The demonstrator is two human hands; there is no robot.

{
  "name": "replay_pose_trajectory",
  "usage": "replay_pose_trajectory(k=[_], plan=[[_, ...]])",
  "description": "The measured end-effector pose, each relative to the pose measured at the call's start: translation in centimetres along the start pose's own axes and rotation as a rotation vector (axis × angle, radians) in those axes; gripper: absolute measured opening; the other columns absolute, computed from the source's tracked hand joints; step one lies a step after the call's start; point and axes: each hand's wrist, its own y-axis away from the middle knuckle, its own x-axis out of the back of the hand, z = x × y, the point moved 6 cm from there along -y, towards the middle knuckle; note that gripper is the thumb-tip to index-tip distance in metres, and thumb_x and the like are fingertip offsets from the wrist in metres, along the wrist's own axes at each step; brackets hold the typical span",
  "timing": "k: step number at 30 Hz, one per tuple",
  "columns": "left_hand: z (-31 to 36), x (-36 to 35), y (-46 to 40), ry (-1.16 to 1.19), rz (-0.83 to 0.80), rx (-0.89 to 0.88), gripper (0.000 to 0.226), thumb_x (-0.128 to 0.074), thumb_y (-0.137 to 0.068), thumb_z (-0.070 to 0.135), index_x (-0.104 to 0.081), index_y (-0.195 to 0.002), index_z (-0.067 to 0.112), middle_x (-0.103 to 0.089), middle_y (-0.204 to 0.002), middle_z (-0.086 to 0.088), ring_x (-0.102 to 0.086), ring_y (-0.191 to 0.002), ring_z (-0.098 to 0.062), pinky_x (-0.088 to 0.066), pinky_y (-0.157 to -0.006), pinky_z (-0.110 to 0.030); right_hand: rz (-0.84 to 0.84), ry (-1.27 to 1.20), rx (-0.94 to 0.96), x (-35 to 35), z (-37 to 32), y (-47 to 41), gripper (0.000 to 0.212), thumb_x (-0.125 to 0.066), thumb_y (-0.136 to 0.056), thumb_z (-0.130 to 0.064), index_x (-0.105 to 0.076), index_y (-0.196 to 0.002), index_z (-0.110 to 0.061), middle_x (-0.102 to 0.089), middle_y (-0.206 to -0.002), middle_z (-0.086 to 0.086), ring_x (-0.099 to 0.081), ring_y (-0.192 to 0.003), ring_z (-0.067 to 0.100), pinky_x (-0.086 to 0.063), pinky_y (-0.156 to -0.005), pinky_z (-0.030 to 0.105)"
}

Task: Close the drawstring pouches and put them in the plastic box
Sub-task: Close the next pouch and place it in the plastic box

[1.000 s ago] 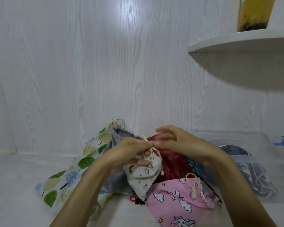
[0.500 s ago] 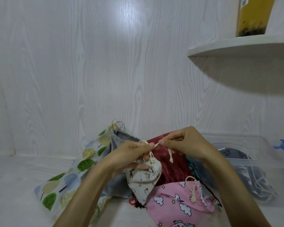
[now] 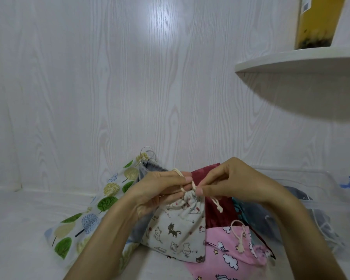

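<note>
Cat-print pouch, cream, neck gathered tight by cords.

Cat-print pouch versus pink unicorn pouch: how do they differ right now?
The cat-print pouch is off-white, held up with both hands pinching its cords; the pink pouch lies untouched on the pile. The cat-print pouch's neck is gathered; the pink pouch's cord lies slack. Both are printed fabric with cream cords.

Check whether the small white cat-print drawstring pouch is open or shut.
Shut: the white cat-print drawstring pouch has its neck gathered tight where both hands pinch its cream cord.
</note>
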Motion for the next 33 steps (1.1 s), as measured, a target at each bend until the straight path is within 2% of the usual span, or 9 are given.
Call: replay_pose_trajectory(k=[5,7,9,13,16,22,25,27,33], plan=[[0.4,0.0,0.3,-0.151,0.037,-0.092,0.01,-0.071,-0.075,0.002,-0.075,-0.083,0.006,-0.073,-0.081,-0.012,-0.069,-0.065,-0.01,-0.056,-0.055,-0.016,-0.082,0.043,-0.005,-0.5,-0.1,0.3,0.016,-0.075,-0.074,-0.032,-0.079,-0.08,-0.018,-0.074,-0.074,0.004,-0.067,-0.07,0.015,-0.053,-0.071,0.021],[0.7,0.2,0.3,-0.193,0.044,-0.149,0.012,-0.066,-0.077,0.001,-0.074,-0.073,0.009,-0.071,-0.079,-0.011,-0.067,-0.066,-0.01,-0.055,-0.057,-0.016,-0.026,0.049,-0.03,0.0,0.5,0.0,0.021,-0.07,-0.076,-0.041,-0.078,-0.08,-0.022,-0.073,-0.071,0.002,-0.062,-0.063,0.008,-0.048,-0.067,0.018],[1.0,0.0,0.5,-0.253,0.025,-0.208,0.019,-0.065,-0.079,-0.002,-0.07,-0.065,0.011,-0.067,-0.074,-0.011,-0.065,-0.066,-0.01,-0.055,-0.06,-0.017,0.061,0.043,-0.048,0.4,1.2,-0.6,0.014,-0.069,-0.081,-0.036,-0.076,-0.086,-0.026,-0.072,-0.075,-0.002,-0.061,-0.064,0.001,-0.046,-0.066,0.013],[1.6,-0.2,0.7,-0.253,0.011,-0.313,0.015,-0.067,-0.076,-0.007,-0.066,-0.075,0.008,-0.065,-0.079,-0.018,-0.064,-0.071,-0.02,-0.057,-0.07,-0.023,-0.04,0.048,0.001,-1.0,1.9,-1.4,0.022,-0.061,-0.09,-0.029,-0.07,-0.109,-0.027,-0.072,-0.099,-0.01,-0.065,-0.091,-0.002,-0.049,-0.082,0.013],[1.7,0.2,0.6,-0.231,0.072,-0.397,0.016,-0.07,-0.074,-0.007,-0.067,-0.079,0.009,-0.068,-0.081,-0.021,-0.065,-0.073,-0.024,-0.057,-0.072,-0.027,-0.09,-0.067,0.007,-1.9,1.9,-1.5,0.025,-0.059,-0.091,-0.029,-0.067,-0.114,-0.026,-0.071,-0.105,-0.013,-0.063,-0.098,-0.004,-0.048,-0.084,0.011],[1.8,0.7,0.6,-0.202,0.088,-0.481,0.018,-0.075,-0.063,0.003,-0.068,-0.078,0.011,-0.07,-0.078,-0.017,-0.069,-0.07,-0.023,-0.057,-0.066,-0.025,0.012,-0.225,0.012,-2.6,1.9,-2.0,0.01,-0.067,-0.084,-0.023,-0.071,-0.093,-0.022,-0.072,-0.08,-0.005,-0.058,-0.06,0.003,-0.045,-0.058,0.02],[2.7,0.6,1.3,-0.39,0.191,-0.631,0.017,-0.077,-0.067,-0.007,-0.068,-0.076,0.004,-0.072,-0.071,-0.008,-0.07,-0.068,-0.018,-0.057,-0.065,-0.022,0.059,-0.241,0.001,-2.6,2.2,-2.3,0.009,-0.069,-0.081,-0.022,-0.07,-0.086,-0.014,-0.073,-0.081,0.008,-0.064,-0.068,0.009,-0.052,-0.063,0.022],[3.1,0.5,1.8,-0.482,0.251,-0.703,0.016,-0.078,-0.067,-0.005,-0.07,-0.075,0.006,-0.074,-0.072,-0.005,-0.072,-0.07,-0.017,-0.058,-0.066,-0.022,0.077,-0.233,0.009,-2.3,2.2,-2.2,0.007,-0.071,-0.079,-0.019,-0.071,-0.084,-0.015,-0.073,-0.08,0.007,-0.067,-0.072,0.01,-0.055,-0.068,0.023],[2.7,1.4,1.5,-0.51,0.343,-0.717,0.018,-0.079,-0.071,0.005,-0.076,-0.088,0.013,-0.076,-0.077,0.0,-0.073,-0.075,-0.012,-0.057,-0.069,-0.02,0.118,-0.161,0.055,-1.9,1.2,-1.8,0.013,-0.075,-0.078,-0.026,-0.072,-0.086,-0.016,-0.073,-0.077,0.003,-0.067,-0.067,0.005,-0.05,-0.06,0.014]])
